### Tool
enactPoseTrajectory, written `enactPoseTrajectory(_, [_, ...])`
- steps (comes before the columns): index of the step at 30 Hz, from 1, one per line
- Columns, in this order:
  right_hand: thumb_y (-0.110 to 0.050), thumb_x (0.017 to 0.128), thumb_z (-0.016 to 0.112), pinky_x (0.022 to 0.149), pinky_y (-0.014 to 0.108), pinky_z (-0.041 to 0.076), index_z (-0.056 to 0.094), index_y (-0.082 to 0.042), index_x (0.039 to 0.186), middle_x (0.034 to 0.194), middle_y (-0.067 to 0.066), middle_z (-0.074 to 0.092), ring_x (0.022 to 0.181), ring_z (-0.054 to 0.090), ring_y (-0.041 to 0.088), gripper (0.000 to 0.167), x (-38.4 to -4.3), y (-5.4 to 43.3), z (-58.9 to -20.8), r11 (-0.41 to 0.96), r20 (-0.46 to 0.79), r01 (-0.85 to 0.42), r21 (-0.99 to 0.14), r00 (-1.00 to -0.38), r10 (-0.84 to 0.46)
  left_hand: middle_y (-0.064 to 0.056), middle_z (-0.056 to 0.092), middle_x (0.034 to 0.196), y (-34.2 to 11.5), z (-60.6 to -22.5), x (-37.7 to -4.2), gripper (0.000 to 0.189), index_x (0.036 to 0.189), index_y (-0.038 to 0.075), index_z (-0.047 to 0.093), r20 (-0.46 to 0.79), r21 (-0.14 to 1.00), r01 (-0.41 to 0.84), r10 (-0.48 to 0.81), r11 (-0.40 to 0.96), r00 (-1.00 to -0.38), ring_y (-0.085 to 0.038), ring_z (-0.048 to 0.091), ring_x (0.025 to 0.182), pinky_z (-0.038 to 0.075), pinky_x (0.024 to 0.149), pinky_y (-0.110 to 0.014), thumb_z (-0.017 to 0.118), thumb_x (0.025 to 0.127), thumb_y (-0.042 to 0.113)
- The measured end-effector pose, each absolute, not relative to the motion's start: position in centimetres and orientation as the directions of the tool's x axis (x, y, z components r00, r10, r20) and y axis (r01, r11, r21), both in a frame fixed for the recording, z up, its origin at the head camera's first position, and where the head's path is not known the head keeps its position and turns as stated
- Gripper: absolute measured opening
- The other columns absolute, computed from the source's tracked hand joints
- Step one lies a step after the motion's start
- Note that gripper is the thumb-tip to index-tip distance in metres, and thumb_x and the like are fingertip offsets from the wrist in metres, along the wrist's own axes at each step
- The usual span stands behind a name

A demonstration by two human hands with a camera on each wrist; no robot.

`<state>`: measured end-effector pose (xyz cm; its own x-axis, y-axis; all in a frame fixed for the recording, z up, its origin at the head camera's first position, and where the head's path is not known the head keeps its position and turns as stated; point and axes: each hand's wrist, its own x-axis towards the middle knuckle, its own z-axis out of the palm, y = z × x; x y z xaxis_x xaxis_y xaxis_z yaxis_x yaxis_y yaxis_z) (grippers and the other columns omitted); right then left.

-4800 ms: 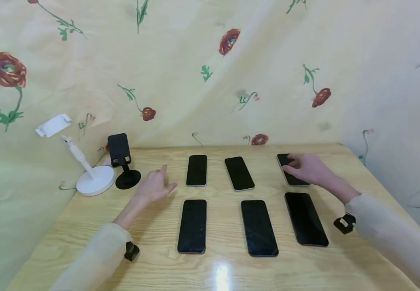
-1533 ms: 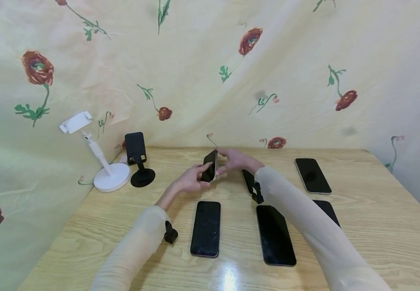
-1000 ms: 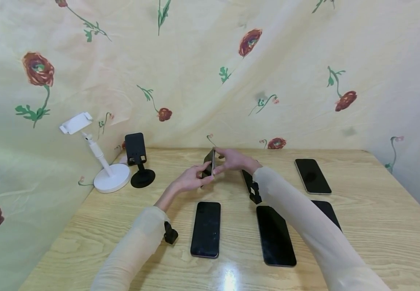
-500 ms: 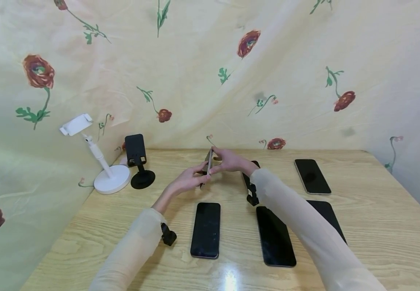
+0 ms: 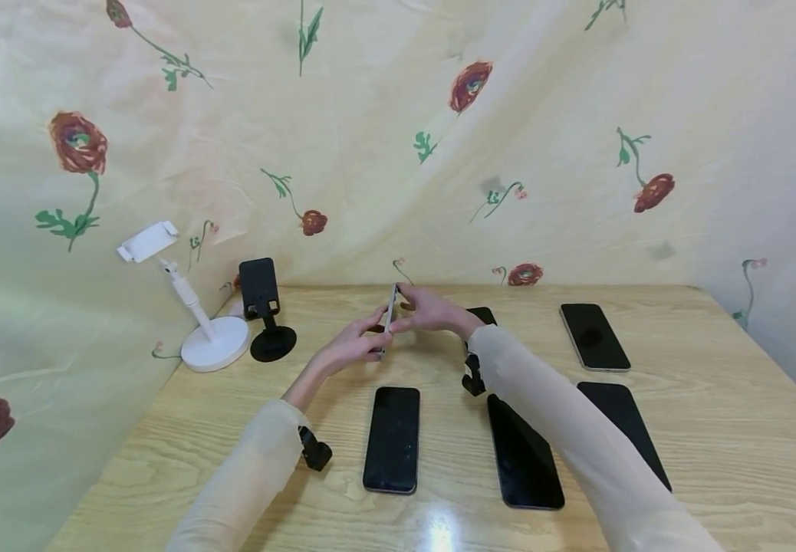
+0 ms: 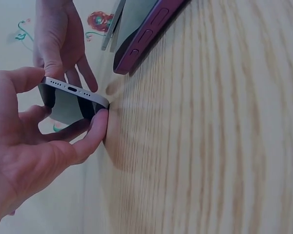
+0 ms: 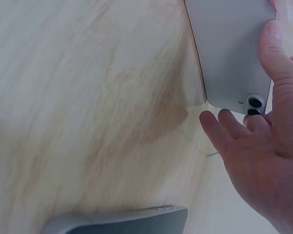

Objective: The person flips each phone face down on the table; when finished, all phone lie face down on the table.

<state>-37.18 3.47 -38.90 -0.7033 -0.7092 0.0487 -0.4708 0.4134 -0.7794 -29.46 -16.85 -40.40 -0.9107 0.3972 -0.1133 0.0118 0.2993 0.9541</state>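
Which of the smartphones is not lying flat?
The silver-backed smartphone between the left hand and right hand: it is tipped steeply, while the other five lie flat.

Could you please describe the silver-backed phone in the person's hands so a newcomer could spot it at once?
On the pale wood-grain table, look near the far edge, where the left hand and right hand come together. Between them is a rectangular, silver-backed smartphone with two round rear lenses. It alone is tilted steeply up; the other black-screened phones lie flat, screens up.
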Motion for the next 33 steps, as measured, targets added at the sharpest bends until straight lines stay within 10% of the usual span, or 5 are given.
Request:
enactPoseTrajectory(13, [-0.020, 0.091, 0.076, 0.111, 0.046, 0.032, 0.007, 0.004, 0.158, 0.161, 0.023, 0.016, 0.147, 0.021, 0.034, 0.099, -37.3, 2.6, -39.9, 0.387, 0.065, -0.482, -0.786, -0.687, -0.723, -0.025, 0.024, 0.157, -17.5, -40.4, -29.6, 0.071, 0.163, 0.023, 0.007, -0.164, 0.976, -0.086, 0.417, 0.200, -0.894, -0.043, 0.047, 0.127, 0.050, 0.093, -0.050, 0.048, 0.105, 0.017])
enactPoseTrajectory(33, [-0.027, 0.086, 0.081, 0.110, 0.042, 0.033, 0.014, -0.002, 0.160, 0.151, 0.022, 0.042, 0.136, 0.042, 0.031, 0.102, -36.7, 1.3, -40.6, 0.499, 0.001, -0.480, -0.722, -0.722, -0.692, -0.030, 0.021, 0.155, -18.9, -40.3, -29.7, 0.073, 0.163, 0.023, 0.004, -0.191, 0.981, -0.152, 0.435, 0.122, -0.880, -0.045, 0.052, 0.122, 0.047, 0.097, -0.052, 0.042, 0.103, 0.005])
